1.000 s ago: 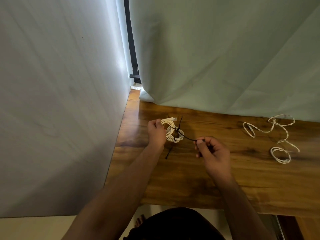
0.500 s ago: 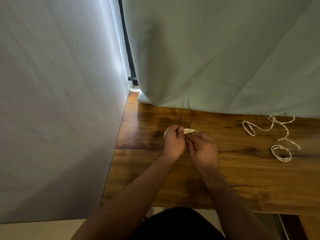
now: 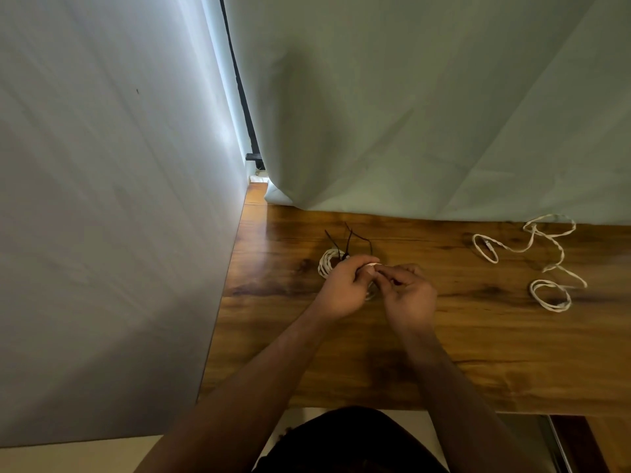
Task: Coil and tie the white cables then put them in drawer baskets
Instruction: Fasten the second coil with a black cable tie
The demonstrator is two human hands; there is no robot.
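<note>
Wooden table (image 3: 478, 353), loose white cable (image 3: 555, 308) on it

My two arms are bare along their whole visible length, from the lower edge of the view up to the fingertips. My left forearm (image 3: 256, 380) shows at 7 o'clock and my right forearm (image 3: 454, 387) at 5 o'clock. My left hand (image 3: 341, 291) and right hand (image 3: 409, 298) are uncovered. At 6 o'clock, between the arms, a plain black garment (image 3: 348, 442) covers my body.
</note>
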